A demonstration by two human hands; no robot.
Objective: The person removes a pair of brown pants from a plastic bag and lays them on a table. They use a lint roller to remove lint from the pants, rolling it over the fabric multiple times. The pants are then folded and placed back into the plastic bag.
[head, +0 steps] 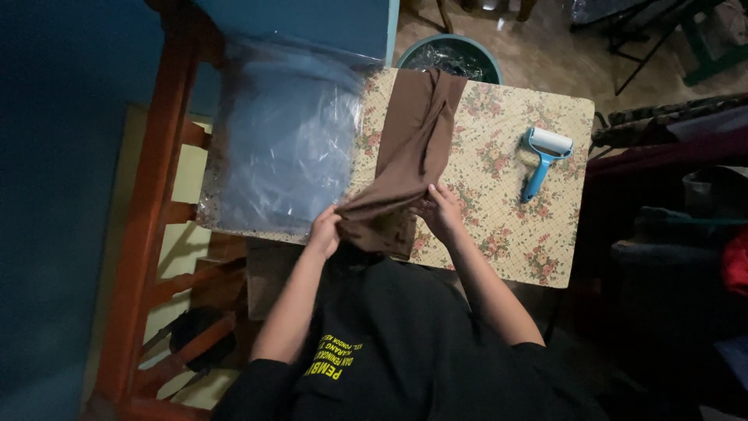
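Gripping the near end of a brown cloth [409, 156], the left hand [324, 232] and right hand [442, 212] pinch its edge with closed fingers over a floral table [506, 234]. Beyond lie clear plastic bags [284, 140], a blue lint roller [543, 160], and 1 bin [452, 54].

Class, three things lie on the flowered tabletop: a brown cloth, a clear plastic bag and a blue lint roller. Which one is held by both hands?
The brown cloth: the left hand and right hand grip its near end, while the clear plastic bag and blue lint roller lie untouched.
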